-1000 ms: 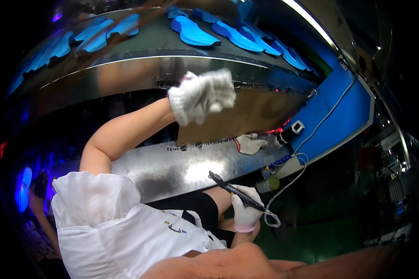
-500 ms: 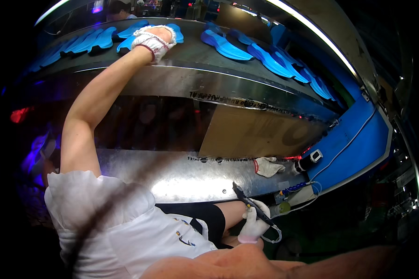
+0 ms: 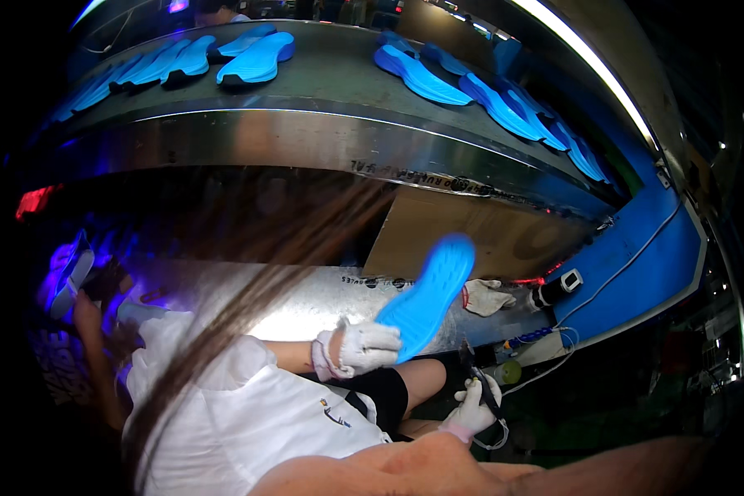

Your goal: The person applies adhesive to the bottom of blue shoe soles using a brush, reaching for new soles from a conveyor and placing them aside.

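My left hand (image 3: pixel 362 349), in a white knit glove, is closed on the lower end of a bright blue shoe sole (image 3: pixel 430 298). The sole is tilted up to the right above my lap, its far end slightly blurred. Lower right, my gloved right hand (image 3: pixel 474 405) grips a slim black handheld tool (image 3: pixel 488 398) with a pale cord looping from its lower end. The tool's dark tip points up, just right of the sole and apart from it. What kind of tool it is, I cannot tell.
Rows of blue soles (image 3: pixel 256 59) lie on a dark conveyor belt (image 3: pixel 331 70) with a metal edge. Below are a cardboard sheet (image 3: pixel 446 236), a metal ledge (image 3: pixel 298 302) and a spare white glove (image 3: pixel 486 298). At far left, another person's hand (image 3: pixel 87 310) is near a violet-lit sole.
My left hand has come down from the conveyor with a blue sole and now holds it over my lap. My right hand, still gripping the black tool, has shifted slightly right.
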A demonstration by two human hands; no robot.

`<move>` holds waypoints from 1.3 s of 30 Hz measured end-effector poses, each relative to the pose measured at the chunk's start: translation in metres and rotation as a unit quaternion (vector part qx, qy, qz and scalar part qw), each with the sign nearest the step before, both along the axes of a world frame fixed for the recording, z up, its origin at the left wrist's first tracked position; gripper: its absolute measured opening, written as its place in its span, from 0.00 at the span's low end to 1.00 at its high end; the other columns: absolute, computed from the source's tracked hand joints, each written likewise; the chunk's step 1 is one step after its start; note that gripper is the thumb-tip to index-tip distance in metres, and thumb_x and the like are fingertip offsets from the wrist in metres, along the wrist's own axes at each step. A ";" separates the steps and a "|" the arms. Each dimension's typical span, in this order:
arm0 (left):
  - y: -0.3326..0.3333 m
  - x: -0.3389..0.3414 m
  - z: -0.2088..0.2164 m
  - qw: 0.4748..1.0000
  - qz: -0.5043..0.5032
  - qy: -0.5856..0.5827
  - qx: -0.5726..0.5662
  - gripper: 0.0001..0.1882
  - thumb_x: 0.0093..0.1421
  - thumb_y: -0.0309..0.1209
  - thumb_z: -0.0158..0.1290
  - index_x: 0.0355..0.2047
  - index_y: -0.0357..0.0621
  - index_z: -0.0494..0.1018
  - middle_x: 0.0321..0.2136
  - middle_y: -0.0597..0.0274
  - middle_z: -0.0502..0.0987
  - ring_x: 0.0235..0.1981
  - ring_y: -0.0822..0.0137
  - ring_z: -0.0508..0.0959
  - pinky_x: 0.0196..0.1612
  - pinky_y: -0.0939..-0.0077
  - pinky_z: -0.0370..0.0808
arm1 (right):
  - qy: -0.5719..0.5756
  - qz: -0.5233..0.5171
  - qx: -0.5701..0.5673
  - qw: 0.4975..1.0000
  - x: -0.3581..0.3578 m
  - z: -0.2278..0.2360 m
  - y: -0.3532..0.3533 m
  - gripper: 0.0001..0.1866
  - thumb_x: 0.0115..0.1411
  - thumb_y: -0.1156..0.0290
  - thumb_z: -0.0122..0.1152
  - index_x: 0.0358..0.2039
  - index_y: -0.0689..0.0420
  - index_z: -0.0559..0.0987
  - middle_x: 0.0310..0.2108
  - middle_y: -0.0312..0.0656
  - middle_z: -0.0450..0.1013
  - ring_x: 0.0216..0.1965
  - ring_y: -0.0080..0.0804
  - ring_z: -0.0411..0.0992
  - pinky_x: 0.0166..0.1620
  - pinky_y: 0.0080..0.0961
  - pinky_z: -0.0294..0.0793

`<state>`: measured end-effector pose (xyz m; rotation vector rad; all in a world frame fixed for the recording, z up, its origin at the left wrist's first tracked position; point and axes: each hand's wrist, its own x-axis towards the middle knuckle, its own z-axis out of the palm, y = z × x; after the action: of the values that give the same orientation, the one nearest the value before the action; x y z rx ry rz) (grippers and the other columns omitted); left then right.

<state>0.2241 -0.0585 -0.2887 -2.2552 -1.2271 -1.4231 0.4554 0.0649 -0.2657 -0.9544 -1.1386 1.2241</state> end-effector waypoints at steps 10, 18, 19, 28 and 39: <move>0.019 -0.005 -0.051 0.635 -0.069 -0.636 -0.433 0.34 0.55 0.57 0.50 0.47 0.38 0.72 0.45 0.44 0.74 0.43 0.58 0.75 0.52 0.55 0.73 | 0.049 -0.042 -0.039 0.997 -0.005 0.003 0.002 0.11 0.59 0.80 0.55 0.43 0.68 0.73 0.26 0.40 0.71 0.20 0.19 0.67 0.20 0.12 0.67; 0.081 0.003 -0.102 0.179 -0.335 -0.821 -0.426 0.48 0.53 0.74 0.44 0.54 0.40 0.68 0.39 0.43 0.75 0.35 0.49 0.75 0.47 0.40 0.73 | 0.004 0.018 -0.038 0.999 -0.003 -0.016 -0.004 0.11 0.57 0.78 0.59 0.40 0.67 0.74 0.24 0.39 0.71 0.18 0.19 0.66 0.20 0.14 0.64; 0.084 0.015 -0.088 0.193 -0.246 -0.855 -0.413 0.49 0.53 0.74 0.44 0.54 0.39 0.68 0.40 0.42 0.75 0.35 0.47 0.75 0.47 0.38 0.72 | -0.025 0.013 -0.044 0.999 0.002 -0.022 -0.003 0.11 0.57 0.78 0.59 0.40 0.68 0.74 0.25 0.39 0.72 0.18 0.20 0.66 0.20 0.15 0.65; 0.067 0.047 -0.045 0.226 -0.389 -0.807 -0.381 0.40 0.60 0.67 0.41 0.54 0.44 0.69 0.46 0.49 0.76 0.41 0.50 0.78 0.46 0.50 0.78 | -0.293 -0.022 0.114 0.949 -0.073 -0.004 0.031 0.11 0.53 0.68 0.69 0.35 0.59 0.82 0.34 0.47 0.80 0.36 0.41 0.79 0.40 0.30 0.76; 0.048 0.059 -0.024 0.213 -0.397 -0.806 -0.385 0.42 0.57 0.69 0.43 0.58 0.47 0.67 0.48 0.46 0.77 0.37 0.41 0.81 0.25 0.47 0.81 | -0.285 -0.015 0.384 0.878 -0.065 0.043 -0.005 0.10 0.50 0.75 0.71 0.33 0.56 0.81 0.28 0.46 0.76 0.29 0.43 0.76 0.33 0.32 0.74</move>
<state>0.2827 -0.0101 -0.3131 -0.0458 0.1151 1.2853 0.3899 0.0600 -0.2231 -0.7020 -1.8720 0.3536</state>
